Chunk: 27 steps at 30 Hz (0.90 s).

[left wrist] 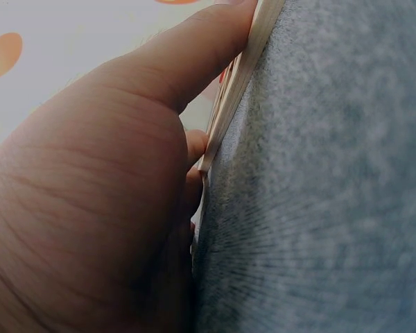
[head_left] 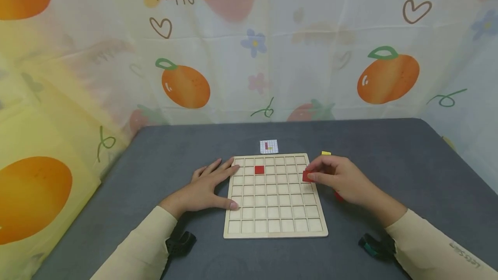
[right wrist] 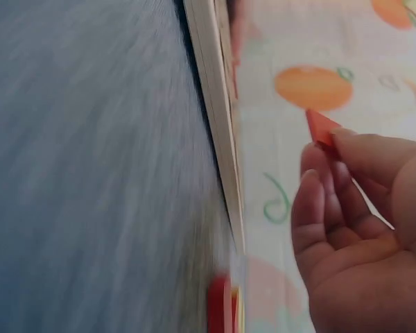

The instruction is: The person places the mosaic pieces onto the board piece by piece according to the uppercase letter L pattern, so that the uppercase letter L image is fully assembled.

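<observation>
A pale wooden grid board (head_left: pixel 276 235) lies on the grey table. One red square tile (head_left: pixel 259 170) sits in a cell of its second row, left of the middle. My left hand (head_left: pixel 206 187) rests along the board's left edge, thumb and fingertips on the rim with the fingers spread. Between thumb and fingers my right hand (head_left: pixel 346 180) pinches another red tile (head_left: pixel 307 176) over the board's right side. In the right wrist view that red tile (right wrist: pixel 322 128) is held up at the fingertips, tilted, above the board's edge (right wrist: pixel 215 104).
Behind the board lies a small printed grid card (head_left: pixel 269 146) with coloured marks. A yellow piece (head_left: pixel 326 153) lies past the board's far right corner. More red (head_left: pixel 339 196) shows partly under the right hand. A patterned fruit cloth (head_left: pixel 303 55) hangs behind the table.
</observation>
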### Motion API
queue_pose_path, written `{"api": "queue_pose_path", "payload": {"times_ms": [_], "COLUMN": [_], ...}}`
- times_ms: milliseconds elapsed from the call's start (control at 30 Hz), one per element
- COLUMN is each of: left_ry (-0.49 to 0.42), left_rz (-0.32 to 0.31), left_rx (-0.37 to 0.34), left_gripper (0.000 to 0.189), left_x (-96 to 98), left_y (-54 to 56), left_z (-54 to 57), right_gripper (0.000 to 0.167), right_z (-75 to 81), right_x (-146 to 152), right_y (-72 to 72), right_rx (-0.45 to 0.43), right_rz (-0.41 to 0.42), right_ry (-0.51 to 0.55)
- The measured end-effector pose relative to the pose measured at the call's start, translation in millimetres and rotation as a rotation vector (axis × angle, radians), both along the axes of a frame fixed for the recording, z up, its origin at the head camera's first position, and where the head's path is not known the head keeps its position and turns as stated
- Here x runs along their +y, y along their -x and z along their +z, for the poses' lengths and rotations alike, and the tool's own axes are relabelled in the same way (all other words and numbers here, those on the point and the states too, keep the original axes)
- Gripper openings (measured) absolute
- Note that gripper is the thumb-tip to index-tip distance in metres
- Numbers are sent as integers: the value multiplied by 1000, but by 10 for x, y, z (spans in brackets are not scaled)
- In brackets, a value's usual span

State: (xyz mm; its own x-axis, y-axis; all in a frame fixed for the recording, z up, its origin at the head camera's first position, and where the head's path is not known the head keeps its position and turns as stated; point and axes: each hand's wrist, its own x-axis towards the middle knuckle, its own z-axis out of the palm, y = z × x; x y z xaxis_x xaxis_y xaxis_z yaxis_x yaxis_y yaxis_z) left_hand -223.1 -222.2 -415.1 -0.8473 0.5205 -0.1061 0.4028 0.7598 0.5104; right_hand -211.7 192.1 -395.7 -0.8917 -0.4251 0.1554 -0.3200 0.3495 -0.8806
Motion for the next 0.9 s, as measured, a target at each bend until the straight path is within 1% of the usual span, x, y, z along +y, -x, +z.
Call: {"api": "queue_pose_path", "payload": {"times_ms": [133, 233, 367, 500, 600, 733, 900], "left_ry": [3, -5, -6, -3, 0, 9, 6], "left_rz": [2, -2, -6, -7, -8, -6, -3], "left_rx": [-1, 4, 10, 9, 6, 6, 6], "left_gripper": [116, 116, 116, 115, 115, 115, 114], "left_x": [-5, -9, -12, -5, 5, 12, 4], "left_y": [5, 6, 9, 7, 4, 6, 12], "left_z": [-12, -21, -27, -13, 0, 1, -6], "right_gripper": [10, 10, 8, 8, 9, 8, 8], "right_z": [64, 110, 159, 184, 171, 108, 26], "right_x": [-251, -420, -630, -805, -905, -1018, -1098], "right_y": [65, 114, 182, 242, 286, 359, 411], "right_rx": [3, -10, -36, -39, -19, -5, -31], "right_rz": [51, 97, 137, 140, 122, 109, 96], "right_ry": [-7, 9, 33, 4, -37, -91, -170]}}
